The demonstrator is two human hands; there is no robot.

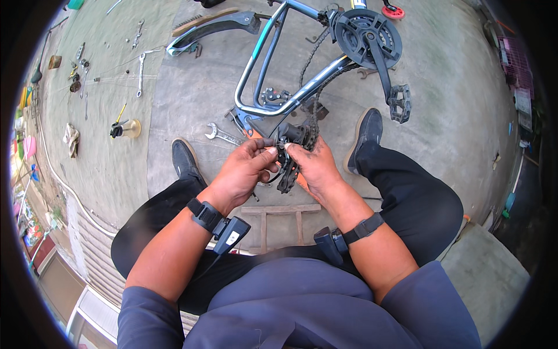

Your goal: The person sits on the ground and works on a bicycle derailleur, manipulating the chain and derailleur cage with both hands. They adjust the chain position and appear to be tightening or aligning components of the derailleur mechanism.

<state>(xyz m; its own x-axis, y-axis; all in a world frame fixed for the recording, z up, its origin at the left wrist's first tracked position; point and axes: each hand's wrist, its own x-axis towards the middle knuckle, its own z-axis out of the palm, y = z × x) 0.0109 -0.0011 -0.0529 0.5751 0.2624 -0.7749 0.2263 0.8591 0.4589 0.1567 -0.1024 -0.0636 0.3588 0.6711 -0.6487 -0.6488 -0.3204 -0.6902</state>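
The 2 bare hands meet at the rear derailleur [286, 179] of a bicycle, at the rear end of its blue-and-silver frame [308, 92], low in front of the seated person. The left hand [247, 166] pinches the upper part of the derailleur between thumb and fingertips; the exact piece is too small to tell. The right hand [317, 167] grips the same mechanism from the other side, thumb laid on it, its other fingers partly hidden beside the chain [315, 119].

The chain runs from there toward the black crankset [367, 38], where 1 black pedal [400, 103] hangs on its crank arm. Just beyond the left hand, a large wrench [224, 135] lies on the grey floor covering [192, 99], between the 2 dark shoes. Above it in view lie a curved mudguard [215, 34] and a wood-handled brush [197, 21], side by side.

Farther left are a combination wrench [141, 75], a small cup [131, 128] with a yellow-shafted tool [121, 112] and a crumpled cloth [71, 140]. Each wrist wears a black strap with a dark device attached.
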